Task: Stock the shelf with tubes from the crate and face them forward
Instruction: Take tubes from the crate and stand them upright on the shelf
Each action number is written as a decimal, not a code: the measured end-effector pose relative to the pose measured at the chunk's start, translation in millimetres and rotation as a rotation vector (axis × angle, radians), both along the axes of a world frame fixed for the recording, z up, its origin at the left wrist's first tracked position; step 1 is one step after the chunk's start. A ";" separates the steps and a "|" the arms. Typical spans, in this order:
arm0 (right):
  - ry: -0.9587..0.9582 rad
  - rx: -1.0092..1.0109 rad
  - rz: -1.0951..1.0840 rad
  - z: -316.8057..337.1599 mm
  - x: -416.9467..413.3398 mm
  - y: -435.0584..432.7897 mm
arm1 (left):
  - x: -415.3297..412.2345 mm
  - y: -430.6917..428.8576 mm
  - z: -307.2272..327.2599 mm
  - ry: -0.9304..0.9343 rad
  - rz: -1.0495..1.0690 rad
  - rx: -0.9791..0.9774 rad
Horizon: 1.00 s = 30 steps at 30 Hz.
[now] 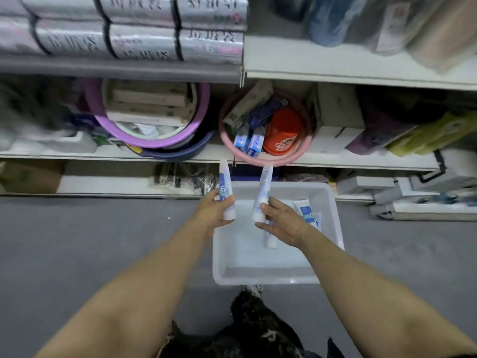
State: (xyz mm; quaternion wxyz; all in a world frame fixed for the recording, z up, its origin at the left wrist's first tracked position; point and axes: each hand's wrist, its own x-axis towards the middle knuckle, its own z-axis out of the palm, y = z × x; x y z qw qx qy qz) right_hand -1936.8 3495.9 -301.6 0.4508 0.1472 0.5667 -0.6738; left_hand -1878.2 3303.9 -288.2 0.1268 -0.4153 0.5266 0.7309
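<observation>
The left hand [213,211] is curled round the lower part of the first tube [224,182], thumb across its front. The right hand [282,223] pinches the second tube [264,187] near its cap, between thumb and fingers. Both tubes stand cap-down in the grip, with their long axes running up and away from the person, flat ends aimed at the shelving. They sit side by side and apart, the second leaning a little to the right at its top.

The two hands hover over the far end of the white crate [268,280], which sits on the grey floor [77,241] just before the racks. A few spare tubes [304,209] lie inside it, along its right wall.

The shelf [77,155] is directly ahead of both hands and higher, so I'd say the move is a forward reach, the left hand looking slightly closer. That shelf is crowded: a pink basin [258,160] of boxed goods overhangs its edge right above the tube tips, and a purple basin [154,143] sits to its left. I can't pick out an open spot for the tubes from here.
</observation>
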 end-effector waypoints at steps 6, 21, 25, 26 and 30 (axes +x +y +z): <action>0.181 -0.212 -0.024 103.6 36.8 -109.1 | 43.6 -105.2 106.5 0.288 0.075 -0.019; 0.707 -0.424 0.088 353.6 107.2 -362.9 | 133.0 -323.6 380.2 0.838 0.198 -0.089; 0.851 -0.463 0.114 414.0 97.6 -407.2 | 132.6 -361.6 431.5 0.916 0.238 -0.135; 0.886 -0.467 0.117 427.9 93.2 -419.0 | 130.8 -371.8 442.4 0.930 0.245 -0.162; 0.961 -0.487 0.096 477.4 72.2 -470.2 | 118.8 -416.9 483.8 0.976 0.239 -0.299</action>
